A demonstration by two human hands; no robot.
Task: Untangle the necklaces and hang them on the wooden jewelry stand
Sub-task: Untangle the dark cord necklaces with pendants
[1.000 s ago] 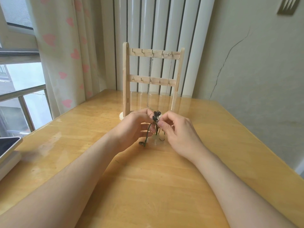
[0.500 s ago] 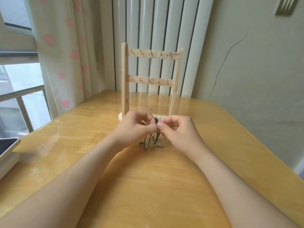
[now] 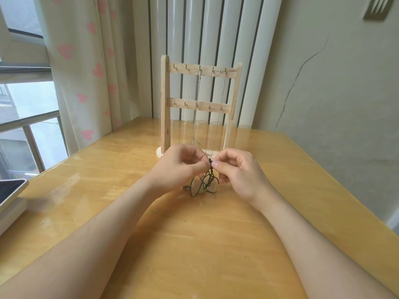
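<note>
Head view: two chains [image 3: 197, 93] already hang on the stand [image 3: 165, 100] by the worktop's [image 3: 194, 244] far edge — left to untangle is the dark cord [image 3: 206, 183] just in front, its top pinched by left hand [image 3: 181, 167] and right hand [image 3: 235, 169], loops touching the worktop.

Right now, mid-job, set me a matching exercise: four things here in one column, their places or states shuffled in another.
1 dark green cord necklace
2 silver chain necklace
3 pale wooden jewelry stand
4 dark-screened tablet

A hangs from a top-rail hook
B pinched between left hand and right hand
C lies at the far left edge
D stands upright behind the hands

Pairs: 1-B, 2-A, 3-D, 4-C.
</note>
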